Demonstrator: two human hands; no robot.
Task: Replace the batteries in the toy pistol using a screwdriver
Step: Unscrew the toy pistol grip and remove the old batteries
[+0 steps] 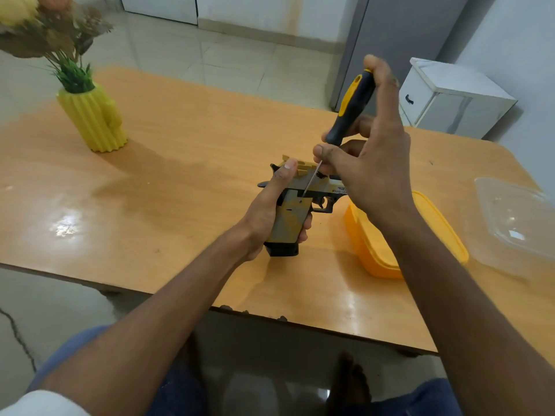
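Screwdriver tip set at the grip-panel screw of a toy pistol held over the table.

The left hand (271, 210) grips the toy pistol (295, 205) by its handle, fingers curled round the far side and the thumb lying up along the back, so the gun sits just above the wooden table (180, 163) with its flat side panel facing up. The right hand (365, 163) holds the screwdriver (345, 115), fingertips pinching the base of the black-and-yellow handle, while the thin shaft slants down to the small screw on the panel. The pistol looks like light, stiff, smooth plastic, so it may twist under pressure; the handle is the firm place to hold it. An orange box (369, 250) and a clear lid (516, 223) lie to the right.
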